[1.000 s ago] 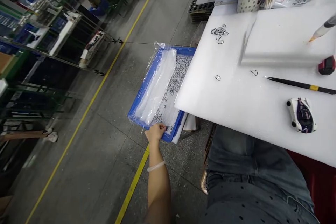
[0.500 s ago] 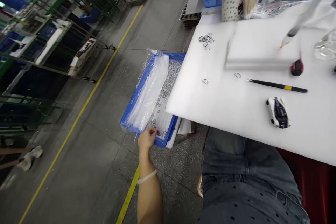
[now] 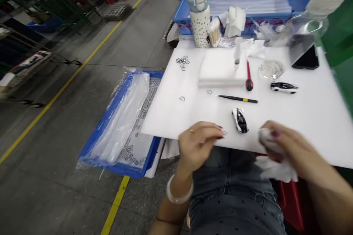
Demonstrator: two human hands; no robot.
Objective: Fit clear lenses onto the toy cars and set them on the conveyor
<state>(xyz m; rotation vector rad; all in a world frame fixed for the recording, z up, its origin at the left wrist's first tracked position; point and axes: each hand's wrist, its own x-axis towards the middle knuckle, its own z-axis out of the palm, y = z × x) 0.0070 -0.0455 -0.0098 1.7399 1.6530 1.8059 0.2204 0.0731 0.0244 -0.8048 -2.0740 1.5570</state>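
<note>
My left hand (image 3: 197,145) is closed in a pinch at the table's front edge, with a small thin dark piece, perhaps a wire ring, at its fingertips. My right hand (image 3: 286,141), blurred, is wrapped round a crumpled white tissue (image 3: 278,167). Between the hands lies a white and black toy car (image 3: 240,120). Black tweezers (image 3: 237,98) rest behind it, with a single wire ring (image 3: 209,91) by their tip. Another ring (image 3: 182,98) lies farther left, and several more (image 3: 183,61) are grouped at the back left.
A blue tray (image 3: 95,136) of rings and plastic film stands low on the left. On the white table (image 3: 165,117) are a foam block (image 3: 217,68), a red tool (image 3: 249,80), a glass dish (image 3: 271,69), a second car (image 3: 284,87) and a dotted bottle (image 3: 200,25).
My left hand has moved from the blue tray to the table's front edge, pinching a small piece. My right hand has come into view with the tissue. The view has shifted right.
</note>
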